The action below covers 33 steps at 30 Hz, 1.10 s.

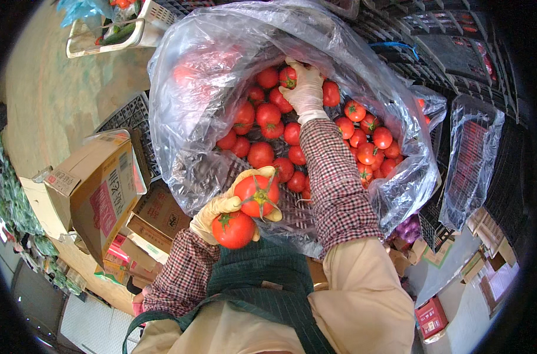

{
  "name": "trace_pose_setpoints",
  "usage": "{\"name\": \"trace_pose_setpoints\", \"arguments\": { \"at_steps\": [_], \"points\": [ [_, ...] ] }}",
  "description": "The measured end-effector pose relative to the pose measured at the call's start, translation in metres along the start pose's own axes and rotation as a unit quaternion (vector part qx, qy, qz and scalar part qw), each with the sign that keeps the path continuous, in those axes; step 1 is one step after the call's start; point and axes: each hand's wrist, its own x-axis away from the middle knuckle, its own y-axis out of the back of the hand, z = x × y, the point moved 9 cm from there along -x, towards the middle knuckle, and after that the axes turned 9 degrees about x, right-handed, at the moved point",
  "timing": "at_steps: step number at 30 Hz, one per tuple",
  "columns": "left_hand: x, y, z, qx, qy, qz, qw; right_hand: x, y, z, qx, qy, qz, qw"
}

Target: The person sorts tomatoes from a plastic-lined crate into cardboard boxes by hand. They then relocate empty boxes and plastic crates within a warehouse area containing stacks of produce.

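Observation:
My left hand (221, 207), in a pale rubber glove, holds two red tomatoes (245, 212) with green stems close to my chest, just outside the near edge of the bag. My right hand (305, 88), also gloved, reaches deep into a large clear plastic bag (192, 106) lining a black crate and closes its fingers on a small red tomato (288, 76) at the far side. Several more red tomatoes (262, 153) lie loose in the crate. Both forearms wear checked red sleeves.
An open cardboard box (97, 189) and flattened cartons (156, 218) sit at my left. A white basket (121, 29) with vegetables stands at the far left. Stacked black crates (445, 53), one wrapped in clear plastic (472, 153), fill the right side.

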Motion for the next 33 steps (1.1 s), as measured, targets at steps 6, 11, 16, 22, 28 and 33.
{"name": "trace_pose_setpoints", "arguments": {
  "at_steps": [6,11,16,22,28,33],
  "points": [
    [-0.001,-0.013,-0.011,0.086,-0.048,0.054,0.994,0.059,0.02,0.012,-0.846,-0.177,0.26,0.43],
    [-0.015,-0.044,-0.018,0.17,-0.04,0.109,0.979,0.104,0.087,0.033,-0.889,-0.124,0.287,0.334],
    [-0.012,-0.077,-0.026,-0.001,-0.081,0.1,0.992,0.124,0.109,0.02,-0.857,-0.139,0.187,0.459],
    [-0.006,-0.09,-0.041,-0.261,-0.192,0.007,0.946,0.148,0.091,0.009,-0.827,-0.199,0.217,0.48],
    [-0.011,-0.084,-0.044,-0.293,-0.209,-0.012,0.933,0.135,0.05,-0.047,-0.651,-0.233,0.221,0.688],
    [-0.011,-0.051,-0.028,-0.146,-0.13,-0.038,0.98,0.078,0.02,-0.113,-0.254,-0.285,0.207,0.901]
  ]
}}
